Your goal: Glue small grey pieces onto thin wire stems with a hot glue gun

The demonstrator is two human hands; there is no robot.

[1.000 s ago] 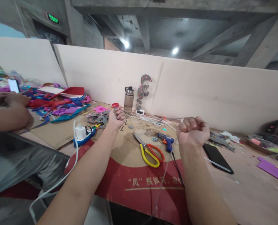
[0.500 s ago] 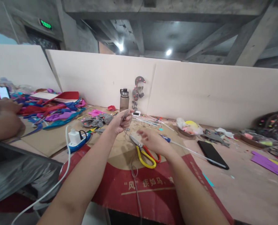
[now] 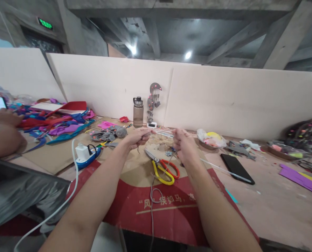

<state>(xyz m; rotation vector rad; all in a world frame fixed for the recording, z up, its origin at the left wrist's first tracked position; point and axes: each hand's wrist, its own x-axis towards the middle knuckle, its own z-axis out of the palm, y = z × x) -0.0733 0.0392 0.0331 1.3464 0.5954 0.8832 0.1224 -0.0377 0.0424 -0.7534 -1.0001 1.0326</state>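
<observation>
My left hand is closed in a pinch on a thin grey thread; a small grey piece seems to lie within those fingers, mostly hidden. Level with it, my right hand pinches the other end, so the thread runs taut between the two. Below them, scissors with one yellow and one red handle lie slightly apart on the cardboard. A loose grey cord loops beside the handles and hangs down over the red part of the board.
Grey felt pieces lie left of my hands, near a blue power strip. A bottle and a hanging felt ornament stand at the back. Right are a bowl and a black phone. A co-worker's arm is far left.
My right hand has risen from above the scissors and moved right, closing on the thread. The thread is now stretched between my hands. The loose cord's loop has shifted.
</observation>
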